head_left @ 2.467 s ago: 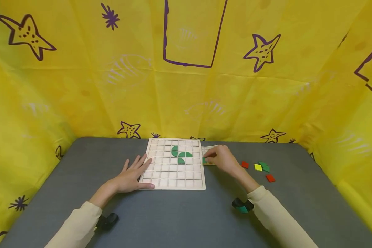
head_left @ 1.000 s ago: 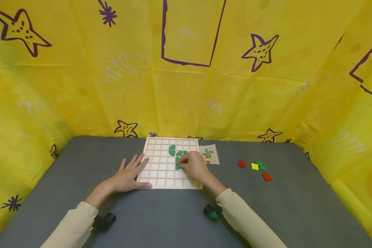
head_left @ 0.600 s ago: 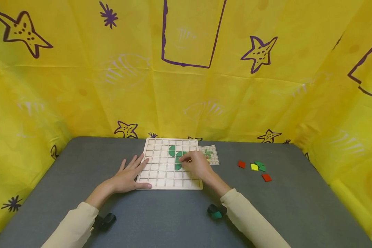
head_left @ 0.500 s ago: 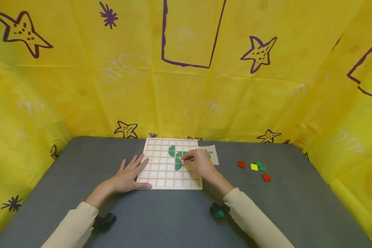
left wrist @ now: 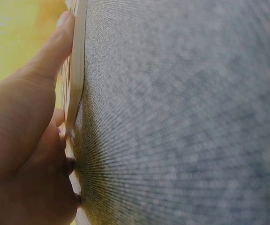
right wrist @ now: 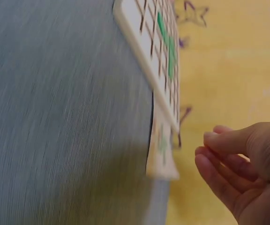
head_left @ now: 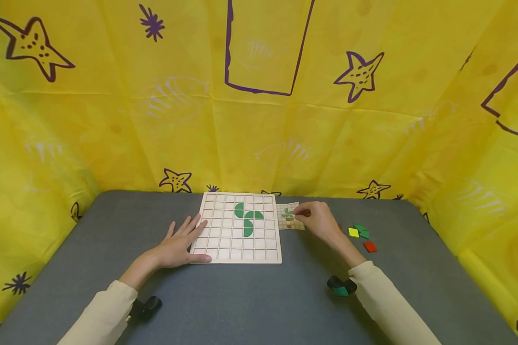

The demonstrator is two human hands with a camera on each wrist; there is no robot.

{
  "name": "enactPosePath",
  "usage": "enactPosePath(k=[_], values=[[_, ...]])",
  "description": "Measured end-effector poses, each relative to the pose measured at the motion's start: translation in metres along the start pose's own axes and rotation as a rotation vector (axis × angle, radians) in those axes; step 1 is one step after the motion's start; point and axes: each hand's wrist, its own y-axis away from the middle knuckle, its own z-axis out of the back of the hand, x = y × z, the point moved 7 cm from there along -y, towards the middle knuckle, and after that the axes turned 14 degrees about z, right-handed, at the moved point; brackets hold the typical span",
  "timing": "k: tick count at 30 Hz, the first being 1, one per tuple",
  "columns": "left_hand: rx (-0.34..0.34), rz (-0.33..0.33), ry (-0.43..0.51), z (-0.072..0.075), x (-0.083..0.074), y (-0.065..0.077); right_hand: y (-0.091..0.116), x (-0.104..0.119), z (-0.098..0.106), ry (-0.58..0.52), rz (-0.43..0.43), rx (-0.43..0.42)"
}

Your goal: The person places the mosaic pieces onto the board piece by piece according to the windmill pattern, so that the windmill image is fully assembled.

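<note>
A pale wooden grid board (head_left: 220, 239) lies on the grey table, with several green quarter-circle tiles (head_left: 248, 228) set in its squares. My left hand (head_left: 179, 245) rests spread on the board's left edge; in the left wrist view the thumb (left wrist: 55, 49) lies along the board's rim (left wrist: 80, 51). Over the right part of a small printed pattern card (head_left: 283, 223) hovers my right hand (head_left: 318, 220). Its fingers are loosely bent, and the right wrist view shows no tile between the thumb and fingertips (right wrist: 211, 138). The card sits against the board's right edge.
Loose tiles lie right of the card: a yellow square (head_left: 353, 232), green pieces (head_left: 361, 231) and a red square (head_left: 370, 247). Another red tile (head_left: 339, 228) is mostly hidden by the right hand. A yellow patterned curtain (head_left: 259, 120) encloses the table's back and sides.
My right hand carried a green tile from the card's side to the board and let it go under the others, then moved back right over the card. The left hand stayed put.
</note>
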Motion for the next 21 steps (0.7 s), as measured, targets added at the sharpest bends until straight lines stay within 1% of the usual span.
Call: enactPosePath(k=[5, 10, 16, 21], values=[[0.002, -0.001, 0.006, 0.001, -0.001, 0.0, 0.018, -0.027, 0.024, 0.042, -0.039, -0.008], [0.004, -0.002, 0.011, 0.001, -0.002, 0.001, 0.036, -0.047, 0.045, 0.075, -0.074, 0.003], [0.0, -0.001, 0.006, 0.001, -0.001, 0.001, 0.056, -0.065, 0.065, 0.079, -0.127, 0.014], [-0.004, -0.005, 0.006, 0.001, -0.001, 0.001, 0.069, -0.075, 0.076, 0.084, -0.158, 0.019]])
